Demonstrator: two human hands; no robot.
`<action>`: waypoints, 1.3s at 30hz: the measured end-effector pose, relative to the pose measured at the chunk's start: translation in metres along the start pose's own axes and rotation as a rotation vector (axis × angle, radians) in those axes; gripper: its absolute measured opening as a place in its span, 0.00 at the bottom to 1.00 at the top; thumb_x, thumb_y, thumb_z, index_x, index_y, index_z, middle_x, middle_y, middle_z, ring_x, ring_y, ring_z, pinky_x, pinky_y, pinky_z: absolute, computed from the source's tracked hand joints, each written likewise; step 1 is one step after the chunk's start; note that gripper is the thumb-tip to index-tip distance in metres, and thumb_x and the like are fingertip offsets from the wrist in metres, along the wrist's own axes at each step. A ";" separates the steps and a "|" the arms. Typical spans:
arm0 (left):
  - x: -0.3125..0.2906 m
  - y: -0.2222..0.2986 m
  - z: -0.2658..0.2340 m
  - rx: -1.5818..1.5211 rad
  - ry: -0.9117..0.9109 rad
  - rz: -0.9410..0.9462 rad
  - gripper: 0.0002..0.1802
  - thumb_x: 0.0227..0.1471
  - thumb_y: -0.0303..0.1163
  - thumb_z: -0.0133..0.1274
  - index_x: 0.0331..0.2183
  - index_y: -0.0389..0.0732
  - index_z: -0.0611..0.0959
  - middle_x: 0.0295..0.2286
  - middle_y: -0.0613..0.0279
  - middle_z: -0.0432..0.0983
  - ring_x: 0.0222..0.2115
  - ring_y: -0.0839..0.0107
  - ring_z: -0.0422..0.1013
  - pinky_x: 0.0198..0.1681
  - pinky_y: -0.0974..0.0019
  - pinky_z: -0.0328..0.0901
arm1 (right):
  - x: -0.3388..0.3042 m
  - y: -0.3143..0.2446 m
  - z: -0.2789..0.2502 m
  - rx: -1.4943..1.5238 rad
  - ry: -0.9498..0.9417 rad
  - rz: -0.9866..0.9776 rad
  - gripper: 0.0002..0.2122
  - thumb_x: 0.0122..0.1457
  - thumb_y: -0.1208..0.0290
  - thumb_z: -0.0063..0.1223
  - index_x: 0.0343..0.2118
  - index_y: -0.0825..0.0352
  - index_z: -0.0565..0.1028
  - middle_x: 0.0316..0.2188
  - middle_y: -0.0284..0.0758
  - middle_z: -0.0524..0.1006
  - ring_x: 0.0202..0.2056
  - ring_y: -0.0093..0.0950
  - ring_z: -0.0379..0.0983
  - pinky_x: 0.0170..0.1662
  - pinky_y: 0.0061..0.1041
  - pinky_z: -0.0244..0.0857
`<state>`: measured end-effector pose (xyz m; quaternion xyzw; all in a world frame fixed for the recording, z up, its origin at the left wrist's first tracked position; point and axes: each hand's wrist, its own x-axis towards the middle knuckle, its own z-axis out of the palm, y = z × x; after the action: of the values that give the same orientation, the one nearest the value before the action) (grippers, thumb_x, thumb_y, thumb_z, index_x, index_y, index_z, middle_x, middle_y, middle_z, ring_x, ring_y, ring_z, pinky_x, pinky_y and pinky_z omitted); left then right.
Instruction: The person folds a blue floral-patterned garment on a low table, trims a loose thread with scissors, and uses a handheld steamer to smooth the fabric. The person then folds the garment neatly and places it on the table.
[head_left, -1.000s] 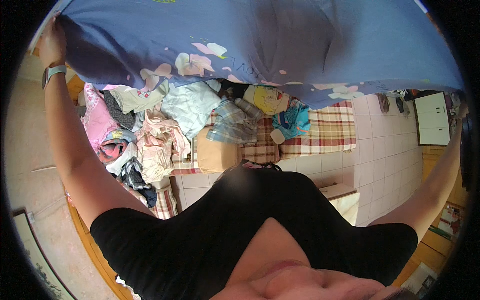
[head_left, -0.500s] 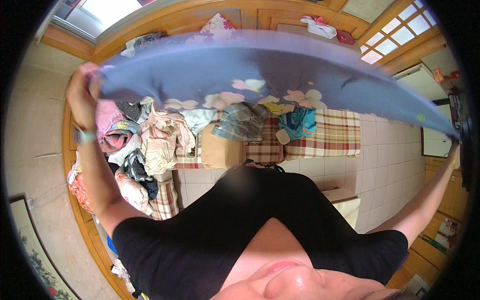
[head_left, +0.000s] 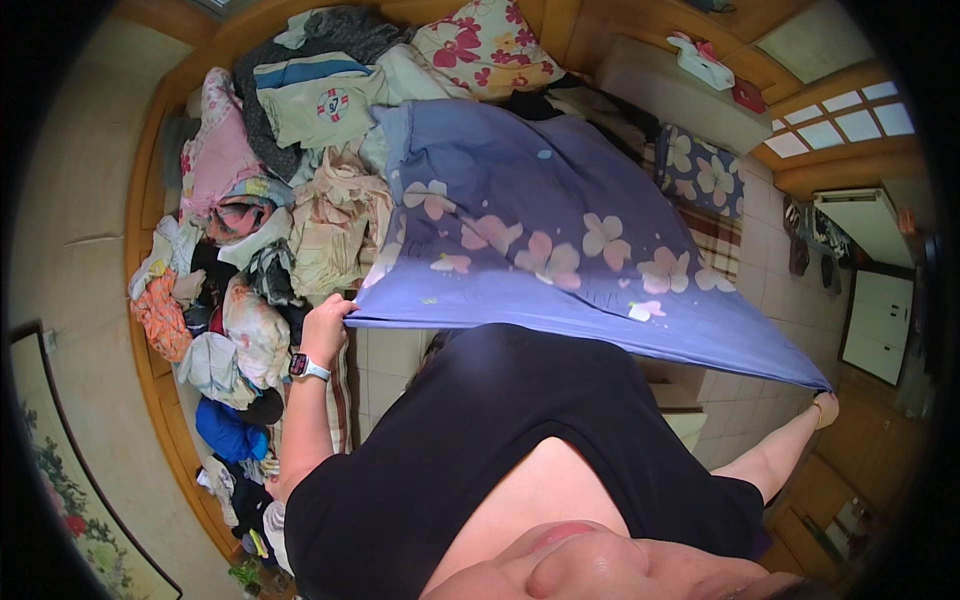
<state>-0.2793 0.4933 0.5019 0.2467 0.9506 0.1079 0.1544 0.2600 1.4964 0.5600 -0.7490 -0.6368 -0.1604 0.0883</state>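
Note:
A large blue-purple cloth with pink and white flowers (head_left: 560, 200), which looks like a bed sheet or cover, spreads out in front of me. Its near edge is pulled taut between my two hands. At the left corner my left hand (head_left: 328, 328), with a watch (head_left: 307, 368) on its wrist, pinches the edge. Far out to the right, my right hand (head_left: 825, 408) is closed on the other corner. The cloth's far part lies over the sofa and its heap; what is beneath it is hidden.
Crumpled clothes (head_left: 240, 290) are piled along the left side. A flowered pillow (head_left: 487, 45) rests at the back, and a blue floral cushion (head_left: 702, 170) sits at the right end of the plaid seat (head_left: 712, 240). A white cabinet (head_left: 875, 325) stands farther right on the tiled floor.
Both hands have come down from a raised position, bringing the cloth's near edge toward my body. The cloth, billowing in the air before, now drapes over the sofa.

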 end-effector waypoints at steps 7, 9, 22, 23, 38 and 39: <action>-0.020 -0.025 0.026 0.034 0.200 -0.020 0.12 0.46 0.21 0.52 0.33 0.42 0.85 0.31 0.58 0.75 0.35 0.55 0.73 0.39 0.56 0.67 | 0.002 -0.014 0.019 -0.020 -0.018 -0.019 0.17 0.58 0.60 0.48 0.44 0.54 0.85 0.47 0.38 0.82 0.48 0.41 0.78 0.51 0.37 0.71; -0.025 -0.033 0.030 0.016 0.256 -0.045 0.12 0.47 0.21 0.50 0.34 0.41 0.85 0.34 0.59 0.78 0.37 0.55 0.74 0.42 0.56 0.66 | 0.006 -0.009 0.023 -0.040 -0.012 -0.015 0.17 0.57 0.59 0.48 0.44 0.54 0.85 0.46 0.38 0.82 0.48 0.42 0.78 0.50 0.38 0.71; -0.007 -0.083 0.059 -0.247 0.321 -0.242 0.19 0.49 0.14 0.47 0.42 0.36 0.83 0.40 0.51 0.81 0.43 0.55 0.77 0.51 0.59 0.67 | 0.018 -0.012 0.060 0.300 0.078 -0.067 0.20 0.55 0.52 0.55 0.45 0.57 0.84 0.45 0.39 0.82 0.47 0.42 0.79 0.50 0.37 0.71; 0.006 -0.095 0.070 -0.386 0.342 -0.295 0.18 0.51 0.14 0.46 0.43 0.35 0.83 0.39 0.53 0.82 0.42 0.60 0.77 0.49 0.60 0.69 | 0.024 -0.002 0.042 0.336 0.030 -0.127 0.20 0.55 0.53 0.56 0.46 0.58 0.84 0.44 0.40 0.83 0.46 0.41 0.79 0.50 0.37 0.71; 0.074 -0.151 0.000 -0.015 0.334 -0.215 0.19 0.48 0.19 0.58 0.44 0.40 0.82 0.40 0.51 0.81 0.42 0.53 0.77 0.44 0.58 0.70 | -0.186 0.058 -0.030 -0.004 0.016 -0.431 0.06 0.58 0.74 0.48 0.33 0.59 0.79 0.38 0.38 0.79 0.39 0.45 0.77 0.39 0.40 0.70; 0.066 -0.162 0.009 0.006 0.291 -0.242 0.18 0.48 0.19 0.59 0.44 0.41 0.82 0.39 0.51 0.81 0.41 0.52 0.77 0.43 0.58 0.70 | -0.197 0.065 -0.032 -0.030 0.031 -0.433 0.06 0.58 0.72 0.49 0.33 0.58 0.79 0.37 0.38 0.80 0.38 0.44 0.77 0.38 0.41 0.71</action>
<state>-0.4016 0.3895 0.4317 0.1129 0.9860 0.1200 0.0264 0.2928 1.2921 0.5255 -0.5934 -0.7789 -0.1964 0.0504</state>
